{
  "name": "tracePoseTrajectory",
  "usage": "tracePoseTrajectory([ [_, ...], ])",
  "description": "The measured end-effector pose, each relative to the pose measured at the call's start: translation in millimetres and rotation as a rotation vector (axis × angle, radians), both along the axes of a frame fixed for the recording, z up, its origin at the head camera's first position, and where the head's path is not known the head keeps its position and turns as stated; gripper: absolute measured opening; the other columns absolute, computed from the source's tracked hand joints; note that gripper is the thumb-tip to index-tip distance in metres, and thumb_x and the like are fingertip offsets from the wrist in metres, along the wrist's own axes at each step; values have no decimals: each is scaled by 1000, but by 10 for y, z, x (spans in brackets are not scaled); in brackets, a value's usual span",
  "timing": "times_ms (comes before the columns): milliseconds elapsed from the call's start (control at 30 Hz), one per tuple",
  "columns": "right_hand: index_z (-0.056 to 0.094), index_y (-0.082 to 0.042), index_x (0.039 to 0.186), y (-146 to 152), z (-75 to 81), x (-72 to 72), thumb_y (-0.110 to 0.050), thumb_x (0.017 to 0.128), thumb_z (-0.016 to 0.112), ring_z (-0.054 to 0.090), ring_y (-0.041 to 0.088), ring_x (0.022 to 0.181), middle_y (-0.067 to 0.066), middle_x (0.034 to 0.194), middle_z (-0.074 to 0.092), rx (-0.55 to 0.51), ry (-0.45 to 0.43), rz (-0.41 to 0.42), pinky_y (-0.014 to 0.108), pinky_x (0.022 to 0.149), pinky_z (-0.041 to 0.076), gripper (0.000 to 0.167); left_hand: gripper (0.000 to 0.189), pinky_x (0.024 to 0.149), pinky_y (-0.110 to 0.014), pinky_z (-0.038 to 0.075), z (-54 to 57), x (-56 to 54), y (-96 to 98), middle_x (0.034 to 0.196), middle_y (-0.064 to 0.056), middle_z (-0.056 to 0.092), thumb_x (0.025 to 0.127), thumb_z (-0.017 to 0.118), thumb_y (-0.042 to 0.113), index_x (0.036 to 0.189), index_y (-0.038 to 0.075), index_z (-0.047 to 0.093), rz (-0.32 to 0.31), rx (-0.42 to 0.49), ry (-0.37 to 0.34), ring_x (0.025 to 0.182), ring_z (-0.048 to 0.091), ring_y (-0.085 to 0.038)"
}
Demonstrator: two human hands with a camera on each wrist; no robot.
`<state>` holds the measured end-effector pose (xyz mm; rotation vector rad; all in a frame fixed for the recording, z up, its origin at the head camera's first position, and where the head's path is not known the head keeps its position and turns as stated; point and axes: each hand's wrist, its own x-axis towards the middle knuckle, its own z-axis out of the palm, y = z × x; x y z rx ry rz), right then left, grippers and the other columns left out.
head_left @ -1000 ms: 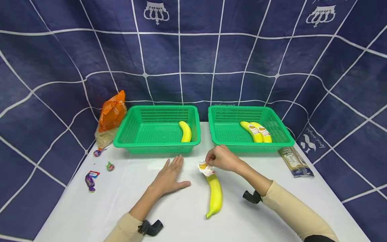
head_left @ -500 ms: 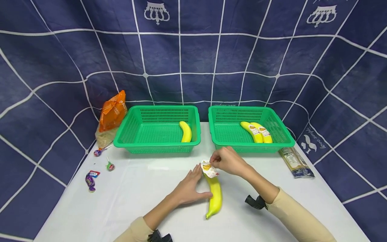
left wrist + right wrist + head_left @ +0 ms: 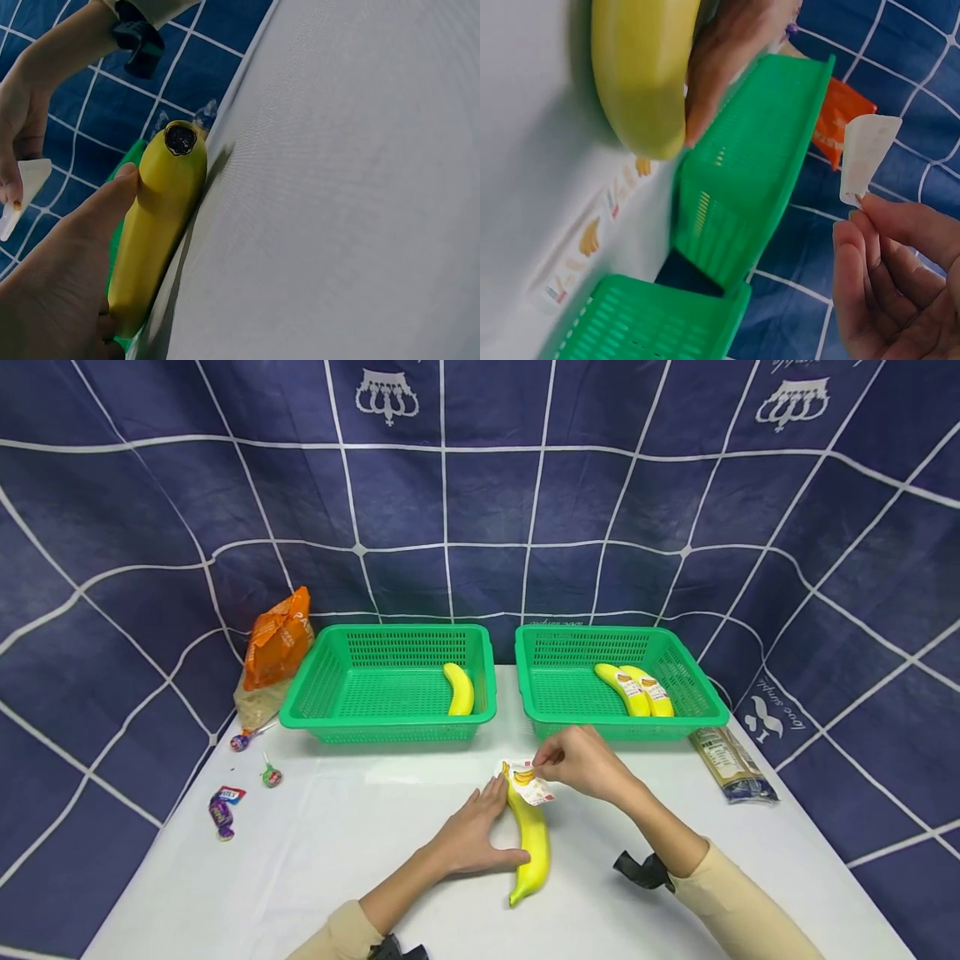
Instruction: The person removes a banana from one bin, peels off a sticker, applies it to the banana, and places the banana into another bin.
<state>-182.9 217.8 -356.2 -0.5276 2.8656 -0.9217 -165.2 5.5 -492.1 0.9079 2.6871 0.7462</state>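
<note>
A yellow banana lies lengthwise on the white table in the head view. My left hand rests along its left side, fingers extended, with the thumb and fingertips touching the peel. Above the banana's far end, my right hand pinches a sticker printed with bananas between thumb and fingertips. In the right wrist view the sticker's pale back shows, raised off the peel. A strip of similar labels lies on the table beyond the banana, partly hidden in the head view.
Two green baskets stand at the back. The left basket contains one plain banana; the right basket has two labelled bananas. An orange bag, lollipops and a purple-wrapped candy sit left, a plastic packet right.
My left hand has moved right, from the bare table onto the banana's side. The right hand, still pinching the sticker, has shifted slightly right.
</note>
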Motion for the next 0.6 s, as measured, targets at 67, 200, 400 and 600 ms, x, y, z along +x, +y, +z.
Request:
tracePoseTrajectory([
  [67, 77, -11, 79, -9, -34, 23, -11, 78, 79, 57, 6, 63, -7, 71, 72, -3, -3, -9, 22, 55, 48, 3, 115, 124, -44, 19, -7, 3, 0, 164, -7, 12, 78, 54, 79, 156, 5, 15, -3, -1, 0, 153, 13, -19],
  [200, 76, -10, 77, -14, -136, 53, -11, 77, 79, 58, 5, 62, -6, 69, 71, -14, -7, -22, 21, 55, 48, 3, 114, 124, -44, 19, -7, 5, 4, 165, -8, 11, 78, 54, 79, 156, 6, 14, -6, -3, -1, 152, 15, -18],
  [400, 76, -12, 73, 24, -343, 72, -10, 76, 79, 56, 8, 61, -6, 65, 68, -84, -55, -48, 21, 53, 46, 6, 114, 124, -44, 19, 14, 13, 8, 165, -7, 9, 78, 54, 78, 156, 6, 14, -6, -8, -20, 151, 19, -19],
  [600, 75, -13, 71, 41, -541, 94, -9, 76, 78, 55, 8, 60, -6, 66, 69, -140, -83, -83, 21, 54, 45, 7, 112, 124, -44, 19, 5, 14, -9, 165, -7, 7, 80, 53, 77, 156, 6, 14, -18, -19, -4, 151, 20, -19],
])
